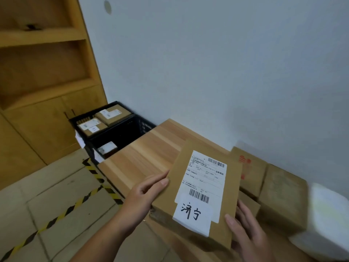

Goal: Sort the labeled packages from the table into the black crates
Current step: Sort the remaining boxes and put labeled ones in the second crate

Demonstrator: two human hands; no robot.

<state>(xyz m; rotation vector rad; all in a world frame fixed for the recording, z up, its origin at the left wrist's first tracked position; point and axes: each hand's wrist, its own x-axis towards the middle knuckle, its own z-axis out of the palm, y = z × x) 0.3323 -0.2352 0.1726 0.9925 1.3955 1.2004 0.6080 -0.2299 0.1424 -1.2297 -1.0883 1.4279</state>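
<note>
Light wooden table point(143, 148): brown cardboard boxes point(281, 193) clustered at right end by wall, white package point(326, 220) beside them.

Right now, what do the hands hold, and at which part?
Both hold one labeled cardboard package: the left hand grips its left edge, the right hand its lower right corner.

A flat brown cardboard package point(231, 188), its white shipping label and handwritten slip facing up, is held tilted above the table point(143, 154). Brown cardboard boxes point(283, 197) sit on the table by the wall. Two black plastic crates point(122, 133) stand beyond the table's far end, with labelled boxes point(105, 118) inside.
</note>
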